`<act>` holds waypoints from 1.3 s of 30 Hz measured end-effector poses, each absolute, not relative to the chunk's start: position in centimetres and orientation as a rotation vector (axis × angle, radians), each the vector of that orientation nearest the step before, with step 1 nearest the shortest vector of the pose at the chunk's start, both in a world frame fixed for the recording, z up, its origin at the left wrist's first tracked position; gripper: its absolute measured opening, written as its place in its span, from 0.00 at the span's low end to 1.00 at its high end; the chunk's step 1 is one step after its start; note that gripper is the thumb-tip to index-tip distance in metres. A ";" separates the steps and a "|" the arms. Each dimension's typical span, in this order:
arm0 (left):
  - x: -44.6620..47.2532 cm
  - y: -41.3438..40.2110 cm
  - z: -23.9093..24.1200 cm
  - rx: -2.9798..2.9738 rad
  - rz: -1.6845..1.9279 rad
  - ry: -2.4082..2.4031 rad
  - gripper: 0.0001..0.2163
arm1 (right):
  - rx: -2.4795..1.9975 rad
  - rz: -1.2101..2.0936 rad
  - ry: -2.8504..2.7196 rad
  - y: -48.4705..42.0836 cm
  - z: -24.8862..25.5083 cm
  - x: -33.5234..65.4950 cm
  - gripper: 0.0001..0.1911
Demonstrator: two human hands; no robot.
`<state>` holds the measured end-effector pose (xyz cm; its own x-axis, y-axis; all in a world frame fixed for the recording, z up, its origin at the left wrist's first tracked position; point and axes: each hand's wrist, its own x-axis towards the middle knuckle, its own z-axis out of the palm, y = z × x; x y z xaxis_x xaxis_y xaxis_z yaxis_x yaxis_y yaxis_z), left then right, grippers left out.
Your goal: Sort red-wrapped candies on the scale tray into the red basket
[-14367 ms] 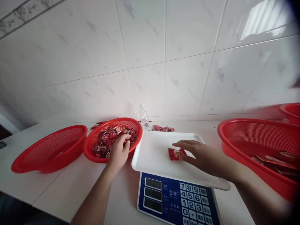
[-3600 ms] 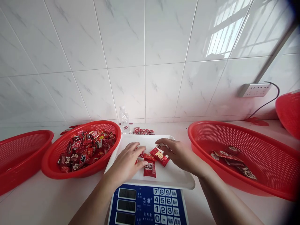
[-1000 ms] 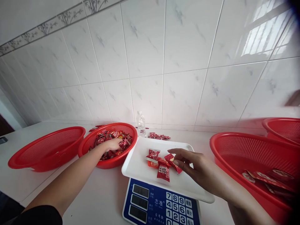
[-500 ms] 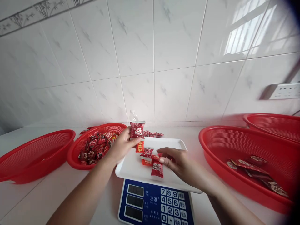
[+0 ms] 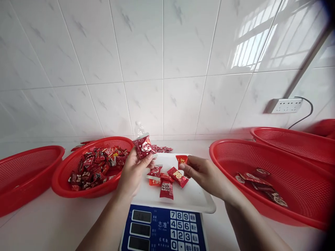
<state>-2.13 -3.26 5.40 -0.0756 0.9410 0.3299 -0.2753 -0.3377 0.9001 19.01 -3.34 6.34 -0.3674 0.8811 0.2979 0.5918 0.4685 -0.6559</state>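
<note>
My left hand (image 5: 136, 167) is closed on a dark red snack packet (image 5: 143, 145) with white lettering, raised above the left side of the scale's tray. Between the thumb and fingers of my right hand (image 5: 201, 172) is a small orange-red packet (image 5: 181, 160), over the tray's right part. Several red packets (image 5: 166, 189) lie in a loose cluster on the white tray (image 5: 191, 203). Beneath it, the blue panel of the digital scale (image 5: 163, 230) shows number keys and three displays, whose readings I cannot make out.
A red basket (image 5: 59, 183) full of snack packets stands left of the scale, beside another red basket (image 5: 23, 204). To the right, a large red basket (image 5: 217, 153) holds a few packages. A clear bottle (image 5: 139, 128) and more packets (image 5: 163, 149) sit behind the tray.
The orange-red packet has gone from my left hand to my right hand. One more red packet lies on the tray's right side. The view has turned slightly right.
</note>
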 end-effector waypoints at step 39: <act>-2.4 -4.0 5.4 1.283 1.493 0.790 0.11 | -1.018 0.463 -2.724 -4.4 2.4 14.6 0.25</act>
